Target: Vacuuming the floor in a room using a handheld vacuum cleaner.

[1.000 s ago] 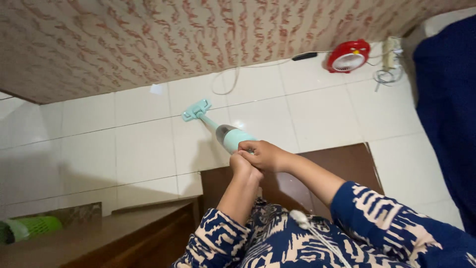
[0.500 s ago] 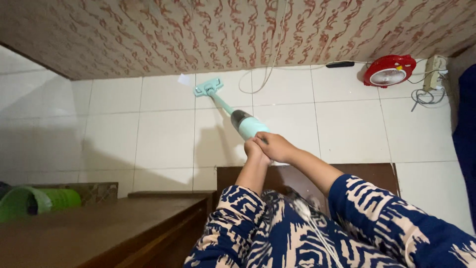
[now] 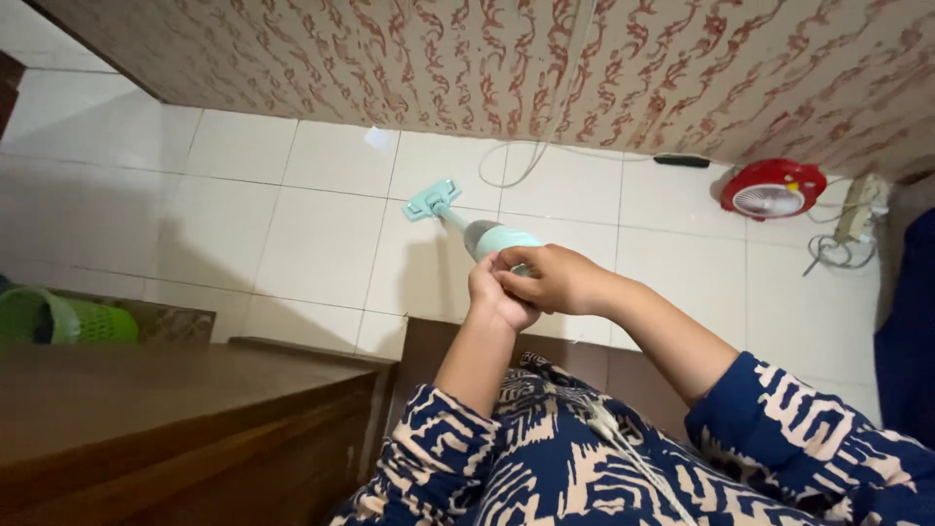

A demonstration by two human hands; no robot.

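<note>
Green basket (image 3: pixel 73 319) lies at the left edge, above a brown wooden ledge (image 3: pixel 185 409) filling the lower left. Mid-frame, a mint vacuum (image 3: pixel 474 226) slants across the white tiled floor (image 3: pixel 292 224), its flat head toward the patterned wall (image 3: pixel 467 58). Left hand (image 3: pixel 495 297) and right hand (image 3: pixel 550 280) meet at the centre, both clamped around the vacuum's near end, right over left. A white cable (image 3: pixel 521 161) loops by the wall. Upper right, a red fan (image 3: pixel 773 190) sits beside a power strip (image 3: pixel 857 209).
</note>
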